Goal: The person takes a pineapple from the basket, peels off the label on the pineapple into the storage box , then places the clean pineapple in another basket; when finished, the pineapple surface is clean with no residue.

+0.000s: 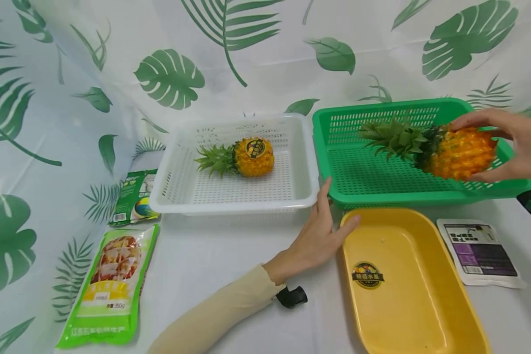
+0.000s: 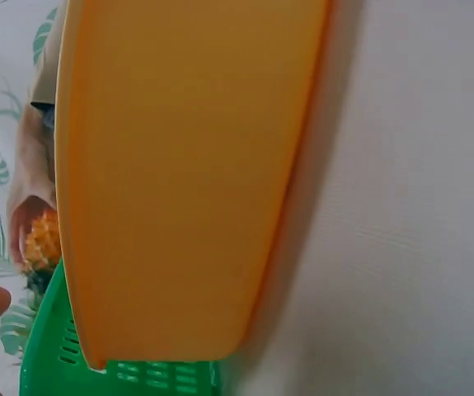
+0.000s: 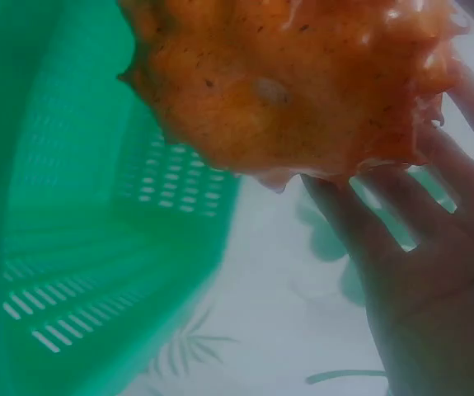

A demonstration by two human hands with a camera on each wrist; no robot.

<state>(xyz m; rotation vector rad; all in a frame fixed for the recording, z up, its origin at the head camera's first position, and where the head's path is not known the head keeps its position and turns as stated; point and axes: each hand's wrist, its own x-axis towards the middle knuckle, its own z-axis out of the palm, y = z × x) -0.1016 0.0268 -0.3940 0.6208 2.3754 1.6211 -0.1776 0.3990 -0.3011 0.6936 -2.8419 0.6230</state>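
Note:
My right hand (image 1: 519, 142) grips a small orange pineapple (image 1: 462, 152) over the green basket (image 1: 407, 196), thumb below and fingers above. Its leafy crown points left. In the right wrist view the spiny fruit (image 3: 294, 91) is close, with several fingers (image 3: 356, 223) behind it. My left hand (image 1: 316, 241) has its fingers spread by the near corner where the white and green baskets meet; its thumb is over the rim of the yellow tray (image 1: 407, 305). Whether the fingertips touch the green basket, I cannot tell. Another pineapple (image 1: 254, 157) with a black label lies in the white basket (image 1: 234, 209).
At the left lie a green packet (image 1: 134, 196) and a larger green-edged food pouch (image 1: 110, 285). A white and purple packet (image 1: 480, 253) lies right of the yellow tray. A leaf-print cloth (image 1: 265, 54) hangs behind the baskets.

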